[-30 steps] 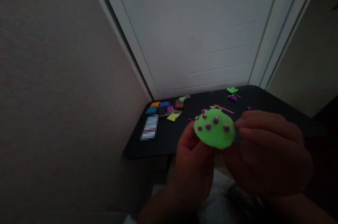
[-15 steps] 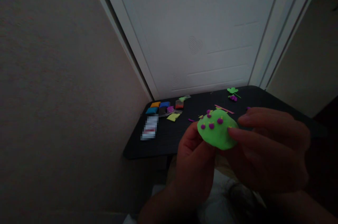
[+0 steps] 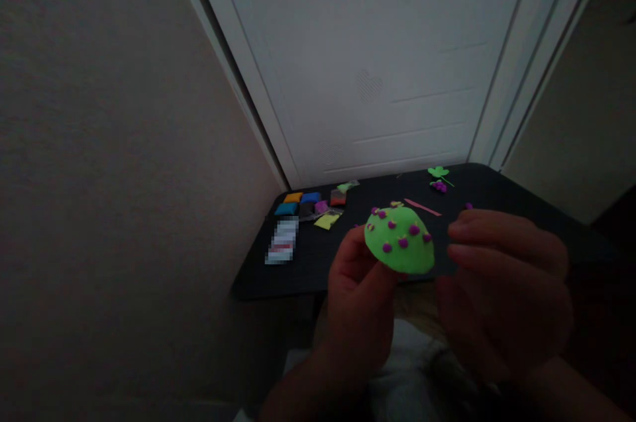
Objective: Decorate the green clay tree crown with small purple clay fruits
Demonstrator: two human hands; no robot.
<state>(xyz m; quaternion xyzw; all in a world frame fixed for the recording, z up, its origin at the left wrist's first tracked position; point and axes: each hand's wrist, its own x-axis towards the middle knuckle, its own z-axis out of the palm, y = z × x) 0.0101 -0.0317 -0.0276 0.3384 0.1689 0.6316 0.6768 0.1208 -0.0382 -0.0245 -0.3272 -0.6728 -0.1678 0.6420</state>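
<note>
A bright green clay dome, shaped like a mushroom cap, is dotted with several small purple balls bearing tiny yellow bits. My left hand grips it from below and the left, thumb underneath; its underside is hidden. Just right of the dome, my right hand hovers apart from it, fingers loosely bent with a gap to the thumb and nothing visible in them. Behind the dome on the table lie small yellow bits and a pink strip.
On the dark table, coloured clay packets lie at left, among them an orange packet and a yellow packet. A blurred-out pale item is nearer. A green clover-shaped piece and purple cluster sit back right, before a white door.
My right hand has let go of the dome's right edge and drawn back to the right. The dome has moved slightly left and turned in my left hand, showing another purple ball at right.
</note>
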